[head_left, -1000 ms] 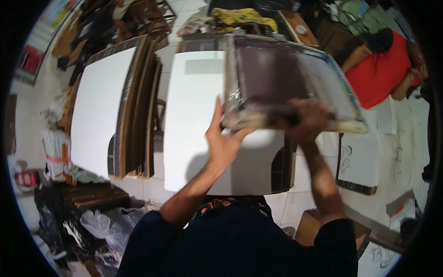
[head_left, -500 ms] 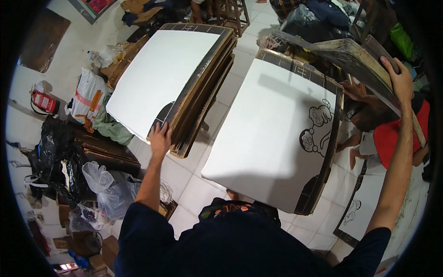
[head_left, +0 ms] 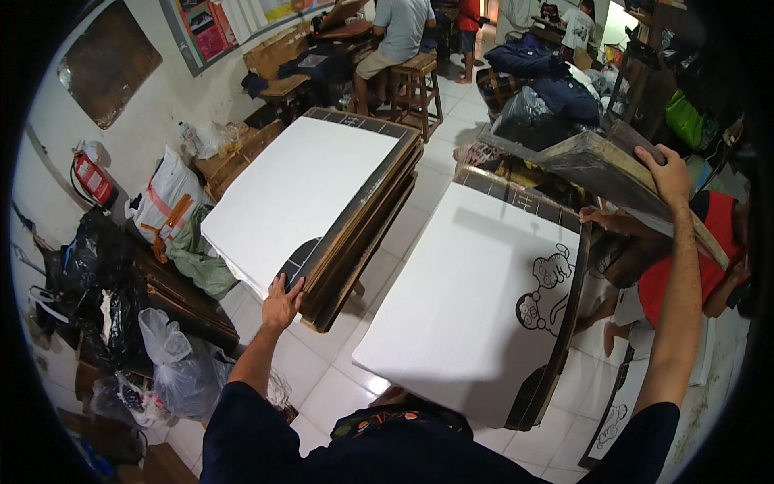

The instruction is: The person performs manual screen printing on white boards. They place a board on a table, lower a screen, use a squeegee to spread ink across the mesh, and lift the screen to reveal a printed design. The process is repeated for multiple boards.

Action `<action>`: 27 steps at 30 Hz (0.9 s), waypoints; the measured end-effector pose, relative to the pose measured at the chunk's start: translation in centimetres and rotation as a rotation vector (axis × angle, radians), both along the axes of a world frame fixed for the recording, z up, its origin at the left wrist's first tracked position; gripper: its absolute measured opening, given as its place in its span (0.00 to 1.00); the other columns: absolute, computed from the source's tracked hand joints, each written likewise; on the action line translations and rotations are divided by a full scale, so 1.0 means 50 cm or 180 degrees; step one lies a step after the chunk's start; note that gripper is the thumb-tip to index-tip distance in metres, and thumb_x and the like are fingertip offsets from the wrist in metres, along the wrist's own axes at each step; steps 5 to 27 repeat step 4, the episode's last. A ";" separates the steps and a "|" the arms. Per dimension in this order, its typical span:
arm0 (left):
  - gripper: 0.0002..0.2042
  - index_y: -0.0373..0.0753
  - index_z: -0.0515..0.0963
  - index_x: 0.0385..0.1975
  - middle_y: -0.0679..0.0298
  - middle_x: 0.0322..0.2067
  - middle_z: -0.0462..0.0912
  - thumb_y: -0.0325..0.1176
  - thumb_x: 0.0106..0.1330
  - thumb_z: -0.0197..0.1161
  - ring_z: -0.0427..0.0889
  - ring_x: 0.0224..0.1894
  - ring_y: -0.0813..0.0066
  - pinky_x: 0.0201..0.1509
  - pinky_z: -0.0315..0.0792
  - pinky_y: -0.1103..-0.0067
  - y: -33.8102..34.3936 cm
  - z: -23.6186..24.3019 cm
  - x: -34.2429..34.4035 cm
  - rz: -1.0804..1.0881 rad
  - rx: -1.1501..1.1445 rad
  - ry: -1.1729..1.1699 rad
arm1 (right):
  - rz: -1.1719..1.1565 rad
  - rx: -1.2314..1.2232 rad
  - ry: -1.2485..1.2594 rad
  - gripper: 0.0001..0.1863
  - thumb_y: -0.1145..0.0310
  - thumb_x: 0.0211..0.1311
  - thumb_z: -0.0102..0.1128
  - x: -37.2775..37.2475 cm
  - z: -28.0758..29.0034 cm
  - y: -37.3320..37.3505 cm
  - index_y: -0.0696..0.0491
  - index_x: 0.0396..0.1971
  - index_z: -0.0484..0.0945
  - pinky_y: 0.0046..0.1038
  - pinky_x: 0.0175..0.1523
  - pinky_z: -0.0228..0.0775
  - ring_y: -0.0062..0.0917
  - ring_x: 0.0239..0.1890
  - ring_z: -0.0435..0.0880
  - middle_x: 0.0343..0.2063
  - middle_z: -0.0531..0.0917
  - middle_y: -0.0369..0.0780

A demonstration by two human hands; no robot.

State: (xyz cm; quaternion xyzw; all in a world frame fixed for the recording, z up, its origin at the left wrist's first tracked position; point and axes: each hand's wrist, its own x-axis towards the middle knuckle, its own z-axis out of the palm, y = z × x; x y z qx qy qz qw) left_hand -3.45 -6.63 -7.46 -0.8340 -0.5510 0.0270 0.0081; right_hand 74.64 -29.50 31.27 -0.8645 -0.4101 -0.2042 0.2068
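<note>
Two stacks of dark boards lie before me, each topped with white cloth: a left stack (head_left: 302, 198) and a right stack (head_left: 451, 306). Black cartoon figures (head_left: 547, 286) are printed along the right cloth's right side. At the left stack's near corner, my left hand (head_left: 282, 302) rests with fingers apart on the board edge beside a dark rounded patch. My right hand (head_left: 665, 173) is raised, closed on the upper edge of a tilted wooden screen frame (head_left: 613, 173). A dark wooden bar (head_left: 633, 147) lies against the frame by my fingers.
A co-worker's hand (head_left: 597, 216) is at the right stack's far right corner; that person wears a red top (head_left: 685, 258). Plastic bags (head_left: 181, 355) and a fire extinguisher (head_left: 93, 177) are on the left. A wooden stool (head_left: 415, 89) and piled clothing (head_left: 536, 77) stand farther back.
My view has tipped up, so more of the far room shows. My left hand stays at the board corner, and my right hand still holds the tilted frame.
</note>
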 end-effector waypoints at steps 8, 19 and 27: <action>0.34 0.61 0.49 0.83 0.42 0.78 0.58 0.55 0.81 0.50 0.59 0.79 0.38 0.78 0.61 0.53 0.049 0.039 0.001 -0.0235 -0.0626 0.0802 | -0.0165 -0.0074 0.0148 0.41 0.26 0.59 0.65 -0.027 0.006 -0.006 0.52 0.49 0.89 0.41 0.57 0.76 0.43 0.50 0.89 0.45 0.90 0.50; 0.34 0.61 0.49 0.83 0.42 0.78 0.58 0.55 0.81 0.50 0.59 0.79 0.38 0.78 0.61 0.53 0.049 0.039 0.001 -0.0235 -0.0626 0.0802 | -0.0165 -0.0074 0.0148 0.41 0.26 0.59 0.65 -0.027 0.006 -0.006 0.52 0.49 0.89 0.41 0.57 0.76 0.43 0.50 0.89 0.45 0.90 0.50; 0.34 0.61 0.49 0.83 0.42 0.78 0.58 0.55 0.81 0.50 0.59 0.79 0.38 0.78 0.61 0.53 0.049 0.039 0.001 -0.0235 -0.0626 0.0802 | -0.0165 -0.0074 0.0148 0.41 0.26 0.59 0.65 -0.027 0.006 -0.006 0.52 0.49 0.89 0.41 0.57 0.76 0.43 0.50 0.89 0.45 0.90 0.50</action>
